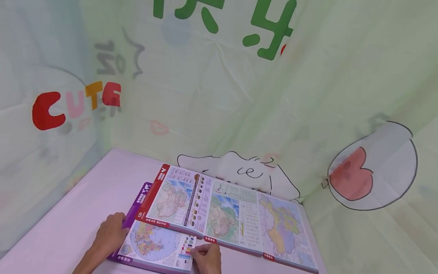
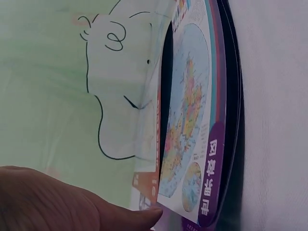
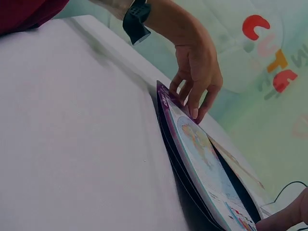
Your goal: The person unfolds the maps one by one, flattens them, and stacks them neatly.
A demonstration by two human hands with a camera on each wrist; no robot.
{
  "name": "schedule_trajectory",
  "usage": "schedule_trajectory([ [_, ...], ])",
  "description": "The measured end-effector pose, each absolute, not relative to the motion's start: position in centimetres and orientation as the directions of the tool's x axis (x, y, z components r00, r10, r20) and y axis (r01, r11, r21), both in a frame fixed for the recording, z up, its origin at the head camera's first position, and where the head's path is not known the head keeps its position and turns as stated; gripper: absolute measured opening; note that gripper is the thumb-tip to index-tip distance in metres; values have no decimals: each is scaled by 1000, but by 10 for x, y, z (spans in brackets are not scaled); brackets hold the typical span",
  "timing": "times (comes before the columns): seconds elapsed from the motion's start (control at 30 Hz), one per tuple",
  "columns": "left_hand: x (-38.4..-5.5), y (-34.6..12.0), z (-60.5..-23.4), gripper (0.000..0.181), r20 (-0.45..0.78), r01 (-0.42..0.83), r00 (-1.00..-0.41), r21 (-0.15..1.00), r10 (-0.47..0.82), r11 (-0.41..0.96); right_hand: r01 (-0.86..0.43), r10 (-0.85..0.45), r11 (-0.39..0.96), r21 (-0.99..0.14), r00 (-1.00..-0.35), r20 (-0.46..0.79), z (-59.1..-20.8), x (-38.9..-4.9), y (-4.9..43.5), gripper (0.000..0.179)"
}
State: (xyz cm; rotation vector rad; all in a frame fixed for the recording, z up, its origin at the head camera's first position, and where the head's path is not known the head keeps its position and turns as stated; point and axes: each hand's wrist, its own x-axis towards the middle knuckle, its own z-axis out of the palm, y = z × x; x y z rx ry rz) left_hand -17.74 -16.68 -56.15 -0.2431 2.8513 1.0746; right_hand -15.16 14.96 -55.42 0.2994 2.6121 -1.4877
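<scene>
A purple-edged folded world map [image 1: 154, 243] lies at the front of the table, its several layers showing along the near edge. My left hand [image 1: 111, 234] holds its purple left border, with the thumb [image 2: 139, 217] close to the corner in the left wrist view. At the map's right edge my right hand [image 1: 208, 258] pinches the border; its thumb [image 3: 284, 216] shows at the lower right of the right wrist view. Behind it, overlapping the purple border in the head view, a red-edged China map [image 1: 171, 205] lies spread out in several panels to the right.
The white tabletop [image 1: 68, 213] extends left and in front of the maps. A pale green printed curtain [image 1: 219, 95] rises behind the table, with coloured letters at left and a heart drawing at right. A dark wristband [image 3: 136, 21] is on my left wrist.
</scene>
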Motion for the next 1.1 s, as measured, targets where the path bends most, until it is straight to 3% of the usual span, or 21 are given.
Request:
schedule_trajectory([
  [0.47,-188,-194,-547,19,-139,-206,-978,778,-157,593,258,85,316,-913,-966,-244,-539,-153,154,18],
  [0.77,-175,-213,-527,17,-206,-176,-978,899,33,401,247,71,323,-914,-969,-237,-517,-153,159,24],
  [1.1,-160,-221,-506,19,-172,-87,-962,930,213,358,324,77,315,-892,-945,-316,-493,-154,172,23],
])
